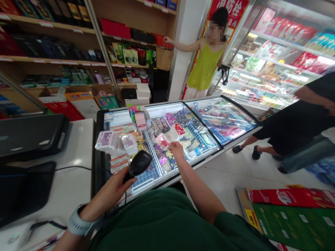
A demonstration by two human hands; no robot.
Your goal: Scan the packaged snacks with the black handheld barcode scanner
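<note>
My left hand [119,184] is wrapped round a black barcode scanner [140,162], held over the glass top of a chest freezer [222,139]. My right hand [176,150] pinches the edge of a small clear pack with a pink and red label [162,141]. Just behind it lies another clear pack with a red label [179,129]. To the left, clear plastic packs with purple labels [106,140] sit on the glass, with a similar pack [129,143] beside them. Wire baskets of packaged goods show through the lid.
A black machine [31,134] stands on the white counter [75,153] at left. Across the freezer, a person in a yellow top [202,66] holds a paper bag [164,58]. Another person in dark clothes [285,115] stands at right. Stocked shelves [52,62] line the back.
</note>
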